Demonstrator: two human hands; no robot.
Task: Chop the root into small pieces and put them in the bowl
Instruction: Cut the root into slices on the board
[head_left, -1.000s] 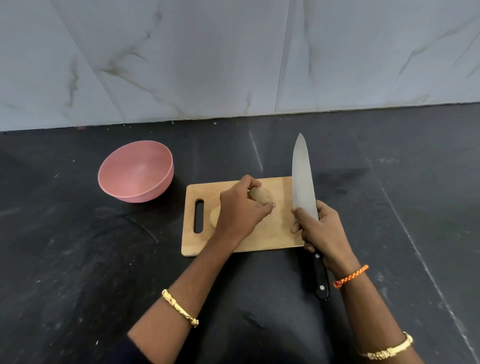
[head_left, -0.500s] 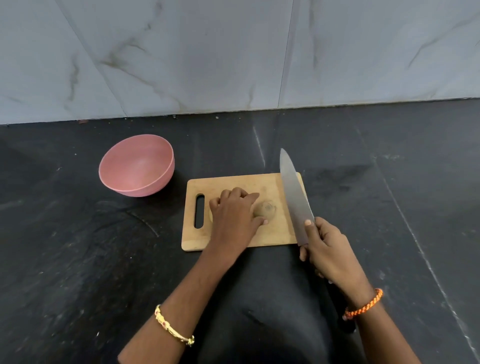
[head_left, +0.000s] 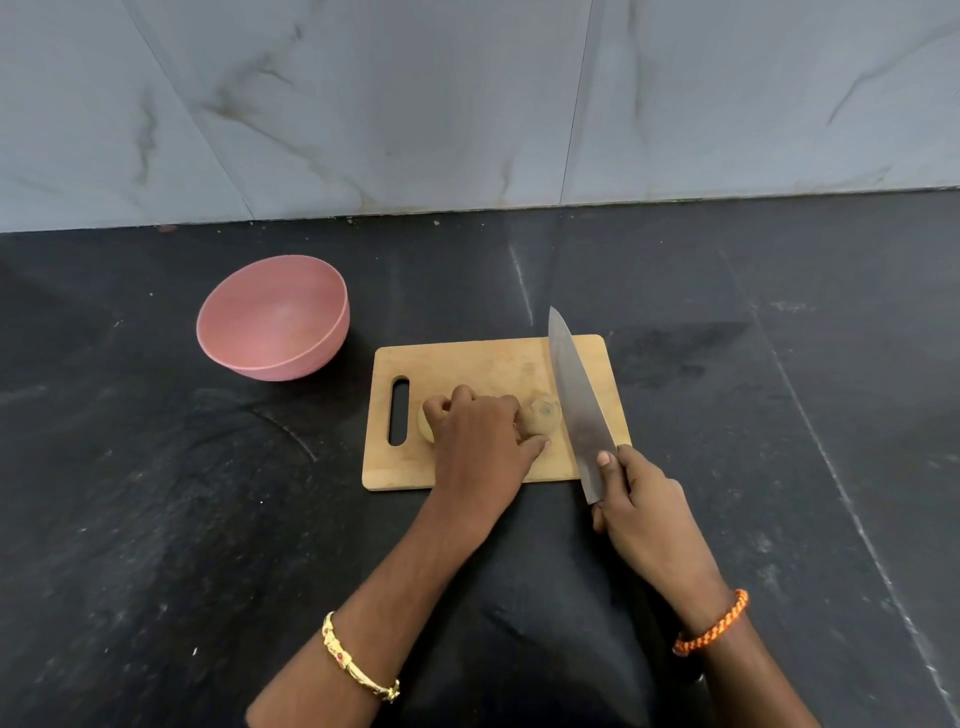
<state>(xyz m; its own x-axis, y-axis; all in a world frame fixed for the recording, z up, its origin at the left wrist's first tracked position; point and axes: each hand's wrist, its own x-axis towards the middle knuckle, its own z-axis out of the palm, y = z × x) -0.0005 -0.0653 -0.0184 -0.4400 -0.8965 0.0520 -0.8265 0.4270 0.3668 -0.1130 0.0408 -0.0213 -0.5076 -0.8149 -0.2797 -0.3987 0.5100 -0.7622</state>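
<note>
Left hand (head_left: 480, 439) grips root (head_left: 541, 414); knife (head_left: 574, 395) seemingly just beside its end

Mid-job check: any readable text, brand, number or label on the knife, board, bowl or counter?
None readable.
Knife blade: no visible marking.
Cutting board: bare wood.
Pink bowl: plain.
Counter and wall tiles: only veining and scuffs.

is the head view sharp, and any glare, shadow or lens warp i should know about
Head view: mostly sharp; soft sheen on the knife blade, no strong glare; a faint shadow lies on the counter right of the cutting board; wide-angle lens bends the wall-counter edge; the root is partly hidden by the left hand.
</note>
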